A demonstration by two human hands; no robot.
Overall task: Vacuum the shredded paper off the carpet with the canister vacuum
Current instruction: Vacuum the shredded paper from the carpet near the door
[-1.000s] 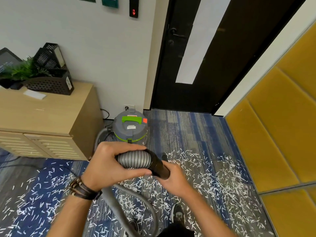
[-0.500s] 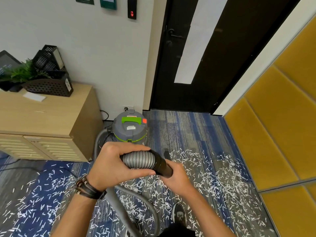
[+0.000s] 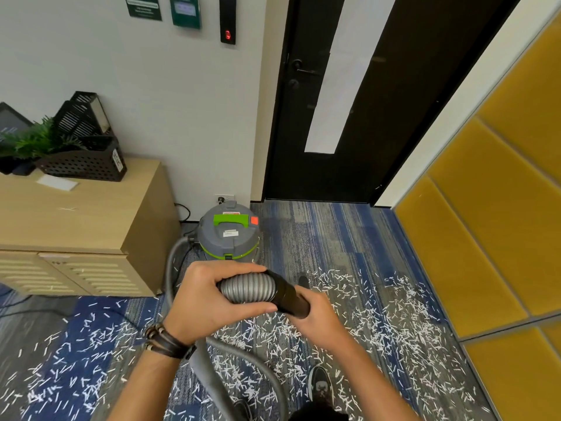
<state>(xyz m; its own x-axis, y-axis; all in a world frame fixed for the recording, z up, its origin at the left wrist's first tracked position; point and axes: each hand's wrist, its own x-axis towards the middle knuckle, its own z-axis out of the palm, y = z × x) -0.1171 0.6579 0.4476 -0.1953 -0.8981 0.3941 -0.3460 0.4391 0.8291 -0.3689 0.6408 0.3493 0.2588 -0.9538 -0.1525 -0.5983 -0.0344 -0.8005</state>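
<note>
Both hands, left hand [image 3: 202, 302] and right hand [image 3: 315, 317], still grip hose [image 3: 247, 288].

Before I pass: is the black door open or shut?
Shut: the black door sits flush in its frame, no gap visible.

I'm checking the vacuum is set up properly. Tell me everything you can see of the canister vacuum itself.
The canister vacuum is a squat round drum with a grey domed lid, a bright green carry handle, a green band around the body, a small orange-red patch and a white label. It stands upright on the carpet, close to the wall, beside the wooden cabinet. A grey hose leaves its left side and curves toward the person. A wall socket sits just behind it.
</note>
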